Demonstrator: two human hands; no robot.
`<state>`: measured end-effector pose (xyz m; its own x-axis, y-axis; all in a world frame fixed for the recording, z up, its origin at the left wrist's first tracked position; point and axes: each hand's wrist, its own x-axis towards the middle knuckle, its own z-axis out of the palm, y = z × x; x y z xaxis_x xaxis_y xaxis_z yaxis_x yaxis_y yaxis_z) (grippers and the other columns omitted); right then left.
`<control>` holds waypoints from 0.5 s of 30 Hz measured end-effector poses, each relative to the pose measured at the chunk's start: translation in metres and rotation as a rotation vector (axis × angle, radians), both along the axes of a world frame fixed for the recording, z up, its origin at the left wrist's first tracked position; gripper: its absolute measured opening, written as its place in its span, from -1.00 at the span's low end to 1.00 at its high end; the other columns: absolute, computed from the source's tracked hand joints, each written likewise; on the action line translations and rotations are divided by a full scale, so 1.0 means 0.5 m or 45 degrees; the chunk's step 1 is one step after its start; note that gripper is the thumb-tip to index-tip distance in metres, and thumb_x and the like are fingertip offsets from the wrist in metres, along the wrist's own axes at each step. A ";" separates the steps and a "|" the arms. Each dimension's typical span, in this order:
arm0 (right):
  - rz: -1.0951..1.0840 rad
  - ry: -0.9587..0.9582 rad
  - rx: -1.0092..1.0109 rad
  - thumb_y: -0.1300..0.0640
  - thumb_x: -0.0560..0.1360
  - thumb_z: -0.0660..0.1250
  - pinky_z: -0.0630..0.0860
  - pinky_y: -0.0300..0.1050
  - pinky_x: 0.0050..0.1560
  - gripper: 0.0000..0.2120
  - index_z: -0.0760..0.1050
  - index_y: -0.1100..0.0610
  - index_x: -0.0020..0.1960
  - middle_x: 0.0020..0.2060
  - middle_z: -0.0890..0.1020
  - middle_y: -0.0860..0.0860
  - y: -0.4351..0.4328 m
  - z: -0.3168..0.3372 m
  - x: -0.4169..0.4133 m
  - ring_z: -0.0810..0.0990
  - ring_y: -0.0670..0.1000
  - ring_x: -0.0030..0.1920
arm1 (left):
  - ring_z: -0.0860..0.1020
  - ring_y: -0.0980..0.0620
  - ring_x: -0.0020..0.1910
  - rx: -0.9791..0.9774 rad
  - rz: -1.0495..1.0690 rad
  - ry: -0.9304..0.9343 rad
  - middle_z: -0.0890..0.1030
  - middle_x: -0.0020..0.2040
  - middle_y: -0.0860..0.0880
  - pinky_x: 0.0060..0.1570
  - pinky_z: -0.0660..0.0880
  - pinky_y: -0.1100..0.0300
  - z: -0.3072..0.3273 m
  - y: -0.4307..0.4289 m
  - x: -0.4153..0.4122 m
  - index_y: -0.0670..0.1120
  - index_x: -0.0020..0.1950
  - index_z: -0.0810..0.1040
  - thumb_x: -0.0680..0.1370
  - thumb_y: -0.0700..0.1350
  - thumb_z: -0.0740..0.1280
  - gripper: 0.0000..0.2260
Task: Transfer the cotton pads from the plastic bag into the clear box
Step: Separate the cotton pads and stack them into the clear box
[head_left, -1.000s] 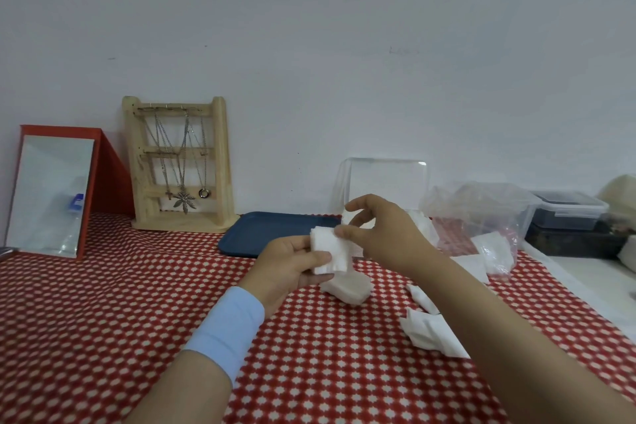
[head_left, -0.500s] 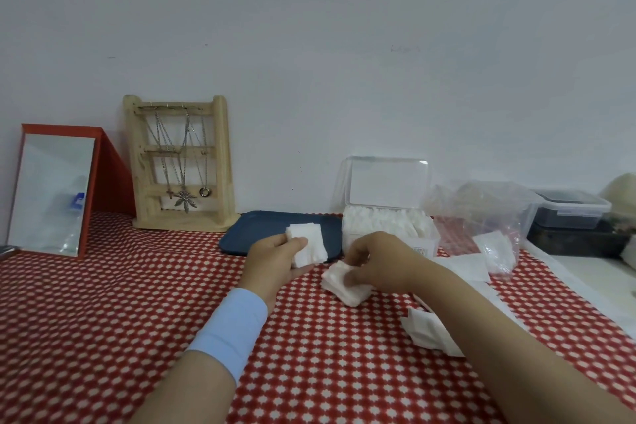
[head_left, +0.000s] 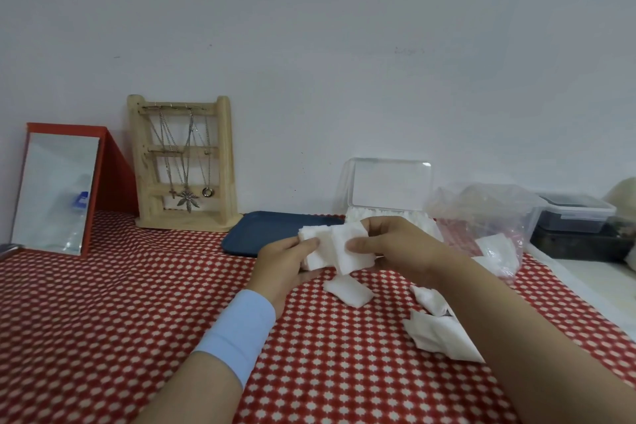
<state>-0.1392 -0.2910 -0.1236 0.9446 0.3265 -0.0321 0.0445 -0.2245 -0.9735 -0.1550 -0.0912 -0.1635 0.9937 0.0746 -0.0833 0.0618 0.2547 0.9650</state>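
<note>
White cotton pads (head_left: 330, 249), pinched by left hand (head_left: 280, 263), pinched by right hand (head_left: 399, 244)

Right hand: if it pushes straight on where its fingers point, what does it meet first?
Probably the cotton pads gripped in the left hand; the right hand points left at them, depth unclear.

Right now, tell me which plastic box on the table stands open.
The clear box holding cotton pads: its lid stands tipped up. The lidded box at far right, with dark contents, is closed.
</note>
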 end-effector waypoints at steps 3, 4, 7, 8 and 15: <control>-0.070 -0.021 -0.025 0.20 0.50 0.48 0.61 -0.12 -0.14 -0.88 0.68 0.14 0.03 -0.07 0.74 0.04 0.003 0.003 -0.002 0.70 0.01 -0.11 | 0.70 -0.10 0.07 -0.099 -0.025 0.051 0.72 0.07 -0.16 -0.01 0.67 0.05 0.002 -0.004 0.004 -0.14 0.09 0.64 0.60 -0.15 0.41 -0.89; -0.088 -0.007 0.018 0.21 0.50 0.49 0.59 -0.16 -0.21 -0.88 0.68 0.15 0.04 -0.09 0.74 0.05 0.004 0.006 -0.002 0.70 -0.01 -0.15 | 0.70 -0.11 0.08 -0.093 -0.024 0.057 0.71 0.08 -0.17 -0.02 0.67 0.05 0.002 -0.004 0.004 -0.14 0.08 0.64 0.60 -0.15 0.41 -0.90; -0.052 0.044 0.179 0.25 0.49 0.48 0.55 -0.23 -0.35 -0.80 0.65 0.24 0.10 -0.12 0.73 0.08 0.014 0.019 -0.008 0.69 -0.04 -0.26 | 0.69 -0.13 0.08 -0.044 -0.033 0.064 0.70 0.10 -0.17 -0.08 0.67 0.09 -0.002 -0.006 0.004 -0.16 0.10 0.65 0.61 -0.17 0.39 -0.89; -0.033 0.047 0.198 0.24 0.48 0.50 0.57 -0.21 -0.32 -0.77 0.64 0.26 0.12 -0.09 0.73 0.11 0.021 0.020 -0.011 0.70 -0.01 -0.23 | 0.69 -0.13 0.09 -0.056 -0.059 0.067 0.71 0.11 -0.18 -0.08 0.67 0.09 -0.003 -0.009 0.003 -0.18 0.15 0.65 0.62 -0.18 0.37 -0.85; -0.319 -0.264 -0.238 0.09 0.40 0.58 0.47 -0.34 -0.37 -0.74 0.64 0.18 0.00 -0.20 0.69 -0.05 0.053 0.005 -0.015 0.62 -0.13 -0.24 | 0.71 -0.14 0.08 -0.155 -0.198 0.057 0.72 0.08 -0.23 -0.03 0.68 0.07 0.005 -0.021 -0.007 -0.24 0.25 0.59 0.66 -0.17 0.29 -0.77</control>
